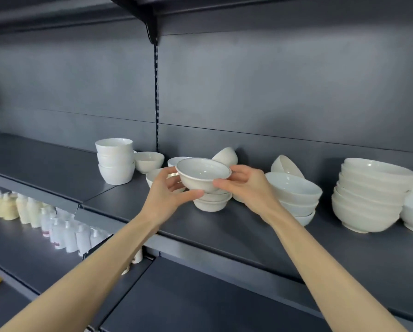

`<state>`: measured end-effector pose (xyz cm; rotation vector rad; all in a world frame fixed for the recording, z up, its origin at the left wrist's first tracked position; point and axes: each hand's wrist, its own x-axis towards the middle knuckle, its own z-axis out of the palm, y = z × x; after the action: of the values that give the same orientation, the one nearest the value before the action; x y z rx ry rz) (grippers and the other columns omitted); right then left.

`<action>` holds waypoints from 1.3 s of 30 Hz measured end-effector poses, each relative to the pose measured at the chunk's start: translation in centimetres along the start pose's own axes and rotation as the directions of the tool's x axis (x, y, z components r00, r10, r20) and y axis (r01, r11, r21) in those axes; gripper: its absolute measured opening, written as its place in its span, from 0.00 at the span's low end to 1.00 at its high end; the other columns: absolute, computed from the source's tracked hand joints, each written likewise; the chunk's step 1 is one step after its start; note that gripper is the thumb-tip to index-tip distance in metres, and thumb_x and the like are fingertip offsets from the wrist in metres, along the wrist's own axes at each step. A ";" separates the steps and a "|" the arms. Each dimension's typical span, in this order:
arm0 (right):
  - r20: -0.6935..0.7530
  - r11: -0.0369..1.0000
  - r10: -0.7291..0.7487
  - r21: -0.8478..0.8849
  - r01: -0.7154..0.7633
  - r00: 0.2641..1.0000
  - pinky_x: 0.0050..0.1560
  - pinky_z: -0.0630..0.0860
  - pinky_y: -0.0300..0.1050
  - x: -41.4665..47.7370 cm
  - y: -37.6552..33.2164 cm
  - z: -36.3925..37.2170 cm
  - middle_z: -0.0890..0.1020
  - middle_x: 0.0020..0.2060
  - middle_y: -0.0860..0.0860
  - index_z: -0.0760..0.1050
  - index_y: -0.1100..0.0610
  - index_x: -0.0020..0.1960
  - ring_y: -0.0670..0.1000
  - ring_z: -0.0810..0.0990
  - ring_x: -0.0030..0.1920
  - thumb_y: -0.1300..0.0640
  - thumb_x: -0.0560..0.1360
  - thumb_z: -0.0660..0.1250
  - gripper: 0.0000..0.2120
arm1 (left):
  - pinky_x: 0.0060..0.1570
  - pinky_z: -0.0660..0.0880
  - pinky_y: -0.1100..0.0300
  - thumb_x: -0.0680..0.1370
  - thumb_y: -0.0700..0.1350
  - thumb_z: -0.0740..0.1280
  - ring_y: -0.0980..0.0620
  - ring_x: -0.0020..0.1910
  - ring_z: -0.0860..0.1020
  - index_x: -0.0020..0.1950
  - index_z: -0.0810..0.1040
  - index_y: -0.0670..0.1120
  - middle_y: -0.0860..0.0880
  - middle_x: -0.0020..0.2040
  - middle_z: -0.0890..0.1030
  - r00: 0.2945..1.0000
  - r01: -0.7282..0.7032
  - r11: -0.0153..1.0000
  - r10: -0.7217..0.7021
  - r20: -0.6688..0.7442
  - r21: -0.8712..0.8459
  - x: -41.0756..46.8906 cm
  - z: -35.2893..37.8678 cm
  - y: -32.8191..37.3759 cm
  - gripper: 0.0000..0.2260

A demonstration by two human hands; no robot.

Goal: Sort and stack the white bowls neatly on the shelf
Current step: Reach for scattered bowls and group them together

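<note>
Both grips hold one bowl (pixel 203 174): the left grip (pixel 169 195) curls round its left wall, thumb in front, and the right grip (pixel 246 185) pinches its right side. The bowl hangs upright, mouth up, tipped slightly toward the person, just above a short stack (pixel 211 203) of like bowls on the shelf (pixel 248 236). The stack lies directly below, perhaps a touch right. Being round, the bowl has no long axis, so nesting likely needs only a level, straight drop
</note>
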<state>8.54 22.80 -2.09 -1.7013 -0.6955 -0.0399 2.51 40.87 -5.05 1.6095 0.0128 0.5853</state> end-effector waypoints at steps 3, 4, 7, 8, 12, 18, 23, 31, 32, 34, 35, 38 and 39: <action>-0.036 1.000 0.010 -0.007 -0.010 0.999 0.50 0.78 0.34 1.8 0.5 0.3 0.86 0.40 0.41 0.79 0.47 0.44 0.40 0.84 0.45 0.59 0.70 0.76 0.10 | 0.54 0.75 0.63 0.67 0.38 0.77 0.55 0.55 0.80 0.55 0.71 0.51 0.49 0.54 0.82 0.998 -0.017 0.999 0.014 0.068 0.042 2.9 -0.6 -0.8 0.23; -0.047 1.000 0.012 -0.009 -0.012 0.999 0.50 0.78 0.33 2.2 0.7 0.3 0.86 0.40 0.41 0.79 0.47 0.45 0.40 0.84 0.45 0.59 0.70 0.76 0.10 | 0.53 0.75 0.65 0.68 0.38 0.77 0.56 0.55 0.80 0.55 0.71 0.51 0.50 0.54 0.82 0.996 -0.014 0.999 0.009 0.092 0.052 3.6 -0.6 -1.1 0.22; -0.088 0.999 0.032 -0.019 -0.034 0.996 0.49 0.78 0.32 3.0 1.3 0.6 0.86 0.44 0.42 0.80 0.49 0.48 0.41 0.84 0.46 0.61 0.70 0.76 0.11 | 0.52 0.74 0.65 0.68 0.42 0.78 0.61 0.56 0.77 0.56 0.74 0.49 0.54 0.54 0.81 0.991 -0.019 0.995 0.006 0.134 0.102 5.9 -1.0 -2.1 0.20; -0.105 0.999 0.042 -0.015 -0.044 0.994 0.48 0.78 0.31 3.2 1.5 0.6 0.86 0.46 0.43 0.80 0.50 0.50 0.40 0.84 0.47 0.61 0.69 0.76 0.12 | 0.50 0.74 0.65 0.68 0.42 0.78 0.60 0.56 0.77 0.54 0.76 0.48 0.54 0.53 0.81 0.989 -0.018 0.994 0.002 0.145 0.108 6.7 -1.1 -2.5 0.19; -0.179 0.997 0.073 -0.012 -0.076 0.981 0.42 0.74 0.26 3.8 2.4 1.4 0.84 0.40 0.36 0.78 0.48 0.47 0.34 0.82 0.42 0.63 0.70 0.75 0.13 | 0.51 0.76 0.65 0.66 0.38 0.78 0.54 0.51 0.80 0.50 0.77 0.48 0.52 0.48 0.82 0.972 0.008 0.998 -0.024 0.235 0.069 9.5 -1.5 -3.8 0.17; -0.311 0.990 0.114 -0.046 -0.134 0.943 0.51 0.77 0.31 3.6 3.1 3.0 0.83 0.45 0.36 0.76 0.44 0.47 0.36 0.81 0.50 0.60 0.70 0.75 0.14 | 0.56 0.77 0.55 0.64 0.40 0.80 0.49 0.52 0.80 0.58 0.72 0.44 0.46 0.52 0.81 0.936 -0.022 0.992 -0.023 0.352 0.123 12.1 -1.8 -5.1 0.27; -0.376 0.978 0.158 -0.068 -0.197 0.913 0.54 0.76 0.33 2.8 3.6 4.2 0.84 0.54 0.46 0.77 0.53 0.57 0.40 0.81 0.54 0.62 0.71 0.74 0.16 | 0.50 0.75 0.60 0.64 0.45 0.80 0.52 0.52 0.79 0.57 0.73 0.44 0.51 0.49 0.81 0.861 -0.157 0.956 0.010 0.509 0.246 13.5 -2.0 -5.7 0.26; -0.379 0.961 0.213 -0.088 -0.264 0.901 0.43 0.73 0.24 2.7 3.4 4.8 0.82 0.43 0.37 0.75 0.46 0.48 0.30 0.80 0.43 0.66 0.74 0.70 0.15 | 0.59 0.63 0.54 0.66 0.55 0.78 0.49 0.55 0.76 0.45 0.74 0.57 0.52 0.51 0.82 0.835 -0.315 0.856 0.046 0.548 0.409 14.4 -2.4 -5.6 0.16; -0.380 0.959 0.215 -0.090 -0.268 0.899 0.42 0.72 0.24 2.7 3.4 4.8 0.81 0.42 0.36 0.74 0.45 0.47 0.29 0.80 0.42 0.66 0.74 0.70 0.16 | 0.56 0.61 0.56 0.66 0.56 0.77 0.49 0.56 0.75 0.48 0.74 0.56 0.54 0.51 0.81 0.840 -0.317 0.851 0.047 0.540 0.418 14.6 -2.4 -5.7 0.17; -0.369 0.953 0.227 -0.107 -0.284 0.901 0.43 0.73 0.24 2.9 3.4 4.8 0.82 0.43 0.36 0.74 0.45 0.48 0.31 0.80 0.44 0.65 0.74 0.70 0.15 | 0.52 0.58 0.56 0.65 0.58 0.77 0.49 0.59 0.72 0.51 0.76 0.56 0.56 0.52 0.80 0.847 -0.334 0.829 0.054 0.529 0.450 14.8 -2.5 -5.7 0.19; -0.364 0.949 0.232 -0.118 -0.292 0.902 0.44 0.73 0.24 2.9 3.6 4.6 0.82 0.44 0.37 0.75 0.45 0.49 0.31 0.81 0.45 0.65 0.74 0.70 0.15 | 0.51 0.57 0.56 0.65 0.59 0.76 0.49 0.59 0.71 0.53 0.77 0.55 0.56 0.52 0.79 0.850 -0.348 0.809 0.059 0.524 0.473 15.0 -2.5 -5.7 0.20; -0.342 0.940 0.258 -0.126 -0.316 0.904 0.44 0.73 0.24 3.2 3.6 4.6 0.82 0.44 0.36 0.74 0.45 0.49 0.30 0.80 0.45 0.64 0.74 0.71 0.15 | 0.51 0.57 0.56 0.66 0.60 0.76 0.48 0.60 0.70 0.54 0.78 0.51 0.57 0.50 0.77 0.857 -0.367 0.775 0.067 0.511 0.514 15.3 -2.7 -5.7 0.22; -0.335 0.940 0.261 -0.125 -0.317 0.905 0.44 0.73 0.24 3.2 3.9 4.4 0.82 0.43 0.36 0.74 0.45 0.49 0.30 0.80 0.44 0.64 0.74 0.71 0.15 | 0.51 0.57 0.56 0.66 0.60 0.76 0.48 0.60 0.70 0.54 0.79 0.51 0.57 0.50 0.76 0.856 -0.370 0.769 0.065 0.513 0.521 15.3 -2.7 -5.8 0.22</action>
<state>11.49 27.79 -5.42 -1.8997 -0.1994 -0.1641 16.64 49.47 -4.94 2.3847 -0.4036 0.3672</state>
